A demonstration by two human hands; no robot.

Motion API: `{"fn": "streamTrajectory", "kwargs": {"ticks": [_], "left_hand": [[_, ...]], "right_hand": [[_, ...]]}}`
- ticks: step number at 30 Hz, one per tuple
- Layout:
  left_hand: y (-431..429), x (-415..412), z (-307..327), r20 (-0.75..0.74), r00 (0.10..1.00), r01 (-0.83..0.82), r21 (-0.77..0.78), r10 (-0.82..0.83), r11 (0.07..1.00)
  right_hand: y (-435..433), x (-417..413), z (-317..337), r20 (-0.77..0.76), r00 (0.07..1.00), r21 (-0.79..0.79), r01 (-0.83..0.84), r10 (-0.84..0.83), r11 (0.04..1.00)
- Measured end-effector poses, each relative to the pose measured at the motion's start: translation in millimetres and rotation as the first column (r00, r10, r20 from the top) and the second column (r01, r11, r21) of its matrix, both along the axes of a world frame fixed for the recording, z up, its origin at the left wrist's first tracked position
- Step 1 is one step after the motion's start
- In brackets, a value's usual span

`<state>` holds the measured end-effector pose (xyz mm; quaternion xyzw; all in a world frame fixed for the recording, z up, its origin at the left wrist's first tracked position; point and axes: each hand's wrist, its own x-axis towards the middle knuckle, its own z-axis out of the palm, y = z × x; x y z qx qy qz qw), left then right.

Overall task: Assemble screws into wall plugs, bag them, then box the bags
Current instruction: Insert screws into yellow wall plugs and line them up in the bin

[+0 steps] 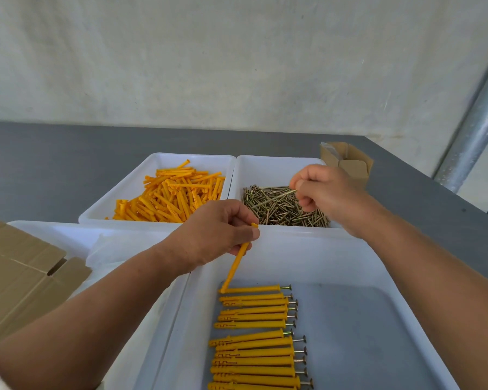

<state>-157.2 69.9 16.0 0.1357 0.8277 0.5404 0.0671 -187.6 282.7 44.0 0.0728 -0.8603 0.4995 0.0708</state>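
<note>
Left hand [220,229]: fingers curled round one orange-yellow wall plug [238,263], gripped near its upper end. A short stub shows above the thumb, and the long, slim shaft slants down and left into the near white tray [307,254]. The plug's lower tip sits at the left end of the topmost assembled piece; whether it touches cannot be told. Right hand [324,192]: fingertips pinch a thin brass-coloured screw [276,197], which lies nearly level just above the heap of screws [282,212] in the far right tray [265,164]. The other fingers are folded in. The far left tray [158,161] holds a loose jumble of plugs [169,195] of the same orange-yellow. On the floor of the near tray, the assembled plugs [254,342] lie side by side in a column, slotted tips to the left and screw heads standing out on short bare shanks to the right. A fourth tray [54,229] at near left holds clear plastic [119,249], hard to make out. Flat cardboard [20,271] lies at the left edge, and a small open carton [350,161] sits behind the screw tray — all on a grey table [54,170].
</note>
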Motion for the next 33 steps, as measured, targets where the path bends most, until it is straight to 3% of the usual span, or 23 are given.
{"fn": "streamTrajectory", "kwargs": {"ticks": [4, 6, 33], "left_hand": [[-0.2, -0.1, -0.6, -0.014, 1.0, 0.005, -0.013, -0.005, 1.0], [-0.4, -0.1, -0.7, -0.017, 1.0, 0.006, -0.013, -0.006, 1.0], [-0.8, -2.1, -2.0, 0.006, 1.0, -0.002, 0.008, 0.002, 1.0]], "right_hand": [[-2.0, 2.4, 9.0, 0.0, 0.999, -0.301, -0.045, 0.048, 0.953], [-2.3, 3.3, 9.8, 0.008, 0.998, -0.378, -0.057, 0.065, 0.924], [3.3, 4.4, 7.1, 0.06, 0.975, -0.385, -0.176, 0.214, 0.906]]}}
